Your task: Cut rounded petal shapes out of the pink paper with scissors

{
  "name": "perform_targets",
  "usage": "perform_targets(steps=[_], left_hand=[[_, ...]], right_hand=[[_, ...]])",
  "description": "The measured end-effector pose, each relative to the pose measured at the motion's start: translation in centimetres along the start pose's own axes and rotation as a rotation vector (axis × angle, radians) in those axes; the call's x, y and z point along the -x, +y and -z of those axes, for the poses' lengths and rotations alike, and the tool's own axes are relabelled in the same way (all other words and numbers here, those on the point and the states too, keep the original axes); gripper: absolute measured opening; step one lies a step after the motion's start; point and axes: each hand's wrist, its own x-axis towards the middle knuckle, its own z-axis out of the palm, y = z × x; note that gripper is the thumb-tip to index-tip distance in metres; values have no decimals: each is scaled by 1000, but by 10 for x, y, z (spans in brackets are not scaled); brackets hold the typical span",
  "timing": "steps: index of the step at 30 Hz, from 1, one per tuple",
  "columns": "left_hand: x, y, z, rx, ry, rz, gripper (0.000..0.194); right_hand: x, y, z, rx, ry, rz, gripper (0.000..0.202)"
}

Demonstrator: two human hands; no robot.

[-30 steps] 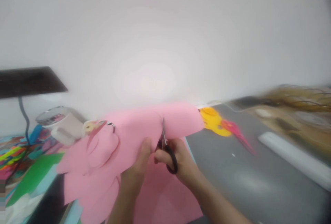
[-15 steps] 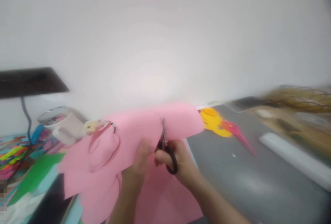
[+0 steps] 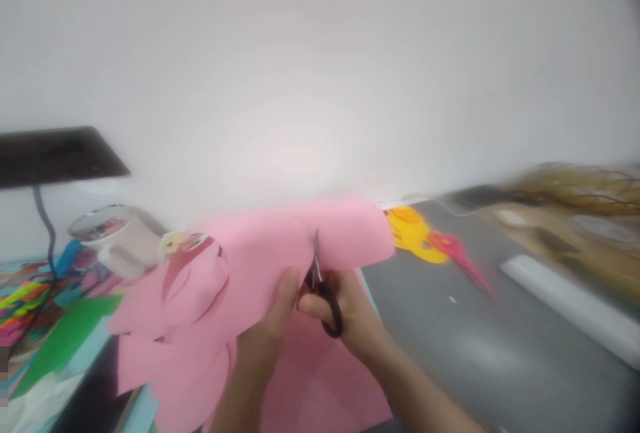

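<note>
A large pink paper sheet (image 3: 250,253) is held up off the table, with a cut running into its near edge. My left hand (image 3: 277,306) grips that edge, thumb on top and fingers hidden beneath. Just to its right, my right hand (image 3: 345,313) is closed around the dark handles of a pair of scissors (image 3: 316,263). The blades point away from me and lie in the cut, with pink paper on both sides. Pink cut-out pieces (image 3: 195,286) with rounded edges lie to the left, and more pink paper (image 3: 320,380) lies under my hands.
On the grey table (image 3: 450,353) at right are a yellow paper shape (image 3: 415,236), pink scissors (image 3: 460,260) and a long white bar (image 3: 565,306). A white mug (image 3: 127,243), green sheet (image 3: 75,340) and coloured scraps (image 3: 25,300) stand or lie at left, below a dark panel (image 3: 60,156).
The pink sheet and the pieces at left have shifted slightly left. My hands and the scissors keep nearly the same place in the cut.
</note>
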Motion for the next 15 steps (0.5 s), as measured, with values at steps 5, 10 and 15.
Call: perform_targets(steps=[5, 10, 15], left_hand=[[-2, -2, 1, 5, -38, 4, 35], [-3, -2, 3, 35, -44, -55, 34], [-4, -1, 3, 9, -40, -71, 38]], right_hand=[[-1, -1, -1, 9, 31, -3, 31], [-2, 2, 0, 10, 17, -12, 28], [-1, 4, 0, -36, 15, 20, 26]])
